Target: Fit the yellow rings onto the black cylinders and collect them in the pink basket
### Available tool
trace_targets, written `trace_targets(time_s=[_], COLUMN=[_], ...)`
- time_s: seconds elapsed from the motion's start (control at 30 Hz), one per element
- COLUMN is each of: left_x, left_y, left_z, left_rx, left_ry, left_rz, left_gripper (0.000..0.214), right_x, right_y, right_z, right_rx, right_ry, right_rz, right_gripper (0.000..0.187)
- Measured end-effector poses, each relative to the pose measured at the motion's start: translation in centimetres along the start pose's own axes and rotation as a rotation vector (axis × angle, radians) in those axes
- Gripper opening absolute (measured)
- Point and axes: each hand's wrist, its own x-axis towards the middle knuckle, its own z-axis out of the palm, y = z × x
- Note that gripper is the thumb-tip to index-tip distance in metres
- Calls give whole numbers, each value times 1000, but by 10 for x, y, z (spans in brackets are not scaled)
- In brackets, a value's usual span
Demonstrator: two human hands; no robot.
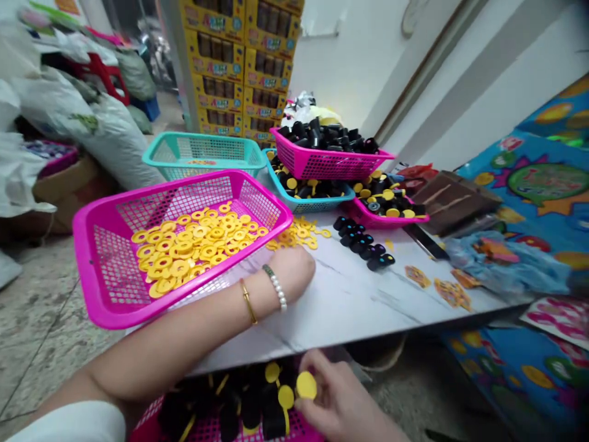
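My left hand (294, 270) is over the white tabletop beside a small pile of yellow plastic pieces (301, 233), which have round heads and thin straps. Its fingers are hidden behind the back of the hand. Low at the front, my right hand (334, 393) pinches a piece with a round yellow cap (306, 385); whatever is under the cap is hidden by the fingers. Just beneath is a pink basket (304, 430) of black cylinders with yellow strapped caps (286, 397). Yellow rings (193, 245) fill the bottom of a larger pink basket (87, 270) by my left forearm.
Black pieces stand in rows on the table (363, 242). Behind are a teal basket (202, 144), a stacked pink basket of black parts (331, 162) and another pink basket (391, 218). Yellow boxes (221, 86) tower at the back; a blue plastic bag (510, 267) lies right.
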Motion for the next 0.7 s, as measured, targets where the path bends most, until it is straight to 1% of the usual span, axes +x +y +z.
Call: trace_targets(time_s=[0.07,0.1,0.13,0.17,0.2,0.23,0.27,0.33,0.37,0.4,0.43,0.47,0.5,0.57,0.63,0.7], left_x=[7,11,15,19,21,23,23,22,22,21,21,21,21,24,26,27], left_y=[-9,-11,-13,-13,-12,-10,-7,0,4,7,9,10,10,7,4,2], left_z=[0,2,6,11,15,19,22,28,30,33,36,40,44,52,58,62], left_rx=[74,106,128,145,156,161,161,154,151,146,139,127,114,87,67,53], left_ry=[59,65,75,84,89,88,79,60,52,54,65,89,122,199,252,269], left_rz=[-98,-121,-137,-143,-132,-103,-61,49,100,141,174,197,210,221,223,226], left_gripper=[31,33,35,35,35,34,33,29,27,25,22,20,19,18,17,16], right_x=[-2,-2,-3,-4,-6,-7,-8,-3,3,12,22,34,45,67,82,88], right_y=[2,4,5,7,9,13,20,39,52,66,80,93,103,117,120,115], right_z=[16,19,16,8,-4,-21,-42,-90,-115,-138,-159,-176,-188,-201,-198,-187], right_rx=[-138,-160,-149,-116,-79,-47,-23,26,65,105,128,152,166,174,156,113], right_ry=[55,74,82,97,138,229,369,747,915,1047,1137,1186,1193,1167,1133,1123], right_rz=[0,-7,-27,-55,-86,-102,-98,-28,12,22,33,66,100,150,189,245], right_gripper=[24,30,34,33,28,20,17,24,26,31,41,53,61,76,89,100])
